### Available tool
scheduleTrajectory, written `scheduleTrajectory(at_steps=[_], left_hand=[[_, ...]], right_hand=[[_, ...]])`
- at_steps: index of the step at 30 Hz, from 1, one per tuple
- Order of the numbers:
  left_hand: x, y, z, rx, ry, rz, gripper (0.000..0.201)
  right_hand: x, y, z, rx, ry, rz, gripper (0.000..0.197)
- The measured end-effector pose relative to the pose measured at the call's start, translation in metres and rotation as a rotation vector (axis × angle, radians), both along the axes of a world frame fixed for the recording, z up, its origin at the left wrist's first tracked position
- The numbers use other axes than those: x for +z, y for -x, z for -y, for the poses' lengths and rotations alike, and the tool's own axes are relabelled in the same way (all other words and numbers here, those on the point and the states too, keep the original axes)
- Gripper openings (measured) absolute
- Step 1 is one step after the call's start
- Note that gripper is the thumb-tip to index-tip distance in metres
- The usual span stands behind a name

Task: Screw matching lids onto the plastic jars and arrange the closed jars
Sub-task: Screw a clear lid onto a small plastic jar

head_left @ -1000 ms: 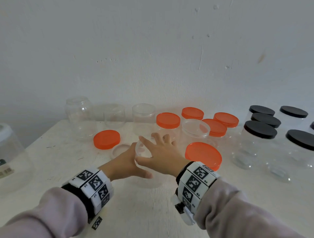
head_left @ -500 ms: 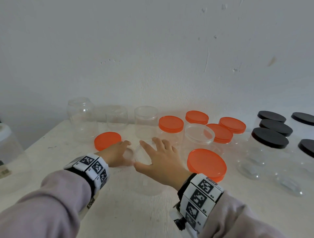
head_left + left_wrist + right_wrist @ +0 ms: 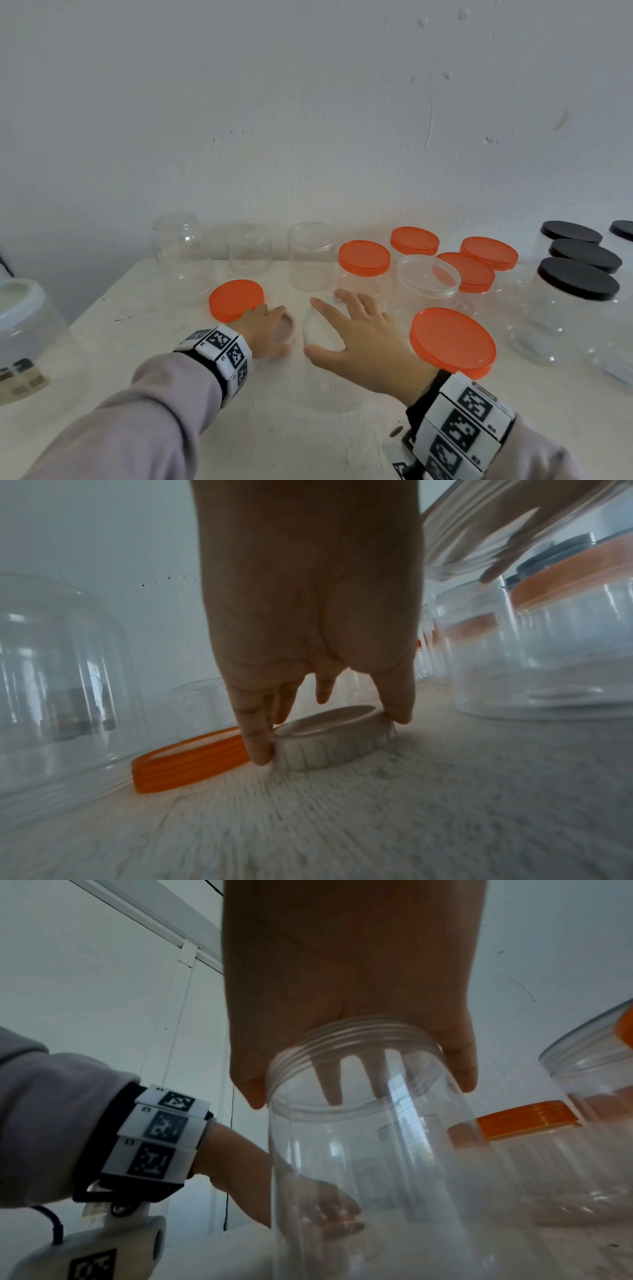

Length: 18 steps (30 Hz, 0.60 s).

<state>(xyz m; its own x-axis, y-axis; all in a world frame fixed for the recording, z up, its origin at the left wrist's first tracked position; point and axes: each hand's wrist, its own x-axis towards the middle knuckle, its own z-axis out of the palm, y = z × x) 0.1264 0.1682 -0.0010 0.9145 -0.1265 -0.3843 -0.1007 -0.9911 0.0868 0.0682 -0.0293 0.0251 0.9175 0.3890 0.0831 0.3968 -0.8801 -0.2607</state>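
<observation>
A tall clear open jar (image 3: 330,394) (image 3: 359,1164) stands upright on the white table (image 3: 137,342), near its front. My right hand (image 3: 325,327) (image 3: 359,1074) reaches over the jar from above, and its thumb and fingers grip the threaded rim. Just left of the jar a small clear ribbed lid (image 3: 285,329) (image 3: 337,739) lies flat on the table. My left hand (image 3: 274,330) (image 3: 329,734) pinches this lid by its edge between thumb and fingers. The lid still rests on the table.
A loose orange lid (image 3: 236,299) (image 3: 192,758) lies just behind my left hand. Three open clear jars (image 3: 310,260) line the back wall. Orange-lidded jars (image 3: 452,342) crowd the right, black-lidded jars (image 3: 579,284) the far right. A big jar (image 3: 24,329) stands far left.
My left hand left the jar's side, moved left to the small clear lid and pinched it. My right hand stayed on the jar's rim.
</observation>
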Motion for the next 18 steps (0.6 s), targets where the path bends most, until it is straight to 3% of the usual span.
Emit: scheduleTrajectory(at_steps=[4,11,18], left_hand=[[0.0,0.002,-0.005,-0.007,0.01,0.005,0.078],[-0.001,0.004,-0.019,-0.008,0.141,0.012,0.093],[0.008,0.007,-0.04,0.087,0.351,0.159,0.092]], right_hand=[[0.005,0.001,0.0,0.001,-0.028,-0.048,0.075],[0.02,-0.004,0.009,0.055,-0.156,-0.264,0.096],[0.026,-0.026,-0.002,-0.04,-0.138,-0.269,0.096]])
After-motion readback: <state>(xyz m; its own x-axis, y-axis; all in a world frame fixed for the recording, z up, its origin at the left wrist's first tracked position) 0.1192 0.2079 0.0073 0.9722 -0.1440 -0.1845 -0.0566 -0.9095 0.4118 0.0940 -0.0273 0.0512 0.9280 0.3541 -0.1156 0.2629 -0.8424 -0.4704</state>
